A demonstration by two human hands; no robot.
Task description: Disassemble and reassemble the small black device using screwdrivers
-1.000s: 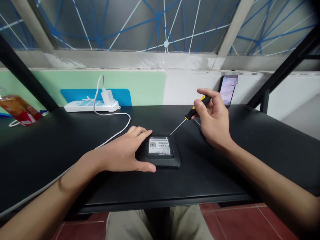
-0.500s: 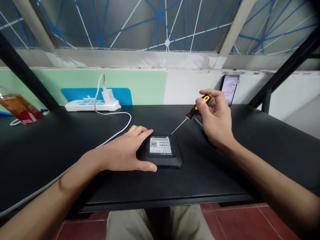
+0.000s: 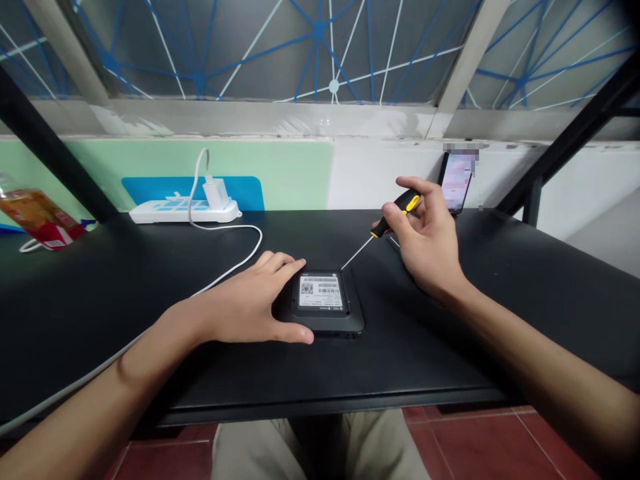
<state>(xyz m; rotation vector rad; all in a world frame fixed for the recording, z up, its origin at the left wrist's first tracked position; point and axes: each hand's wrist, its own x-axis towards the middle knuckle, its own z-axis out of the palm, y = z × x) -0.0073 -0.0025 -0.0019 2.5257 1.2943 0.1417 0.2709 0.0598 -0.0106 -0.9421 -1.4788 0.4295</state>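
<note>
A flat black electronic device (image 3: 354,321) lies on the black table, its white label (image 3: 321,291) with a QR code and barcodes facing up. My left hand (image 3: 263,300) braces its left side, thumb along the near edge and fingers at the far corner. In my right hand (image 3: 427,233) is a black-and-yellow screwdriver (image 3: 383,228), held by the handle between thumb and fingers. The shaft slants down to the left, its tip at the device's far right corner. Whether a screw sits under the tip is too small to tell. Partly behind my right hand lies a thin metal rod (image 3: 394,241).
A white power strip (image 3: 185,211) with a plugged-in charger (image 3: 217,193) stands at the back left. Its white cable (image 3: 235,267) runs under my left forearm. A phone (image 3: 456,181) leans on the wall, and a bottle (image 3: 40,213) lies tilted at far left.
The screwdriver handle has turned, its yellow marking now on the lower side. My right thumb and fingers have shifted slightly left. My left hand and the device stay put.
</note>
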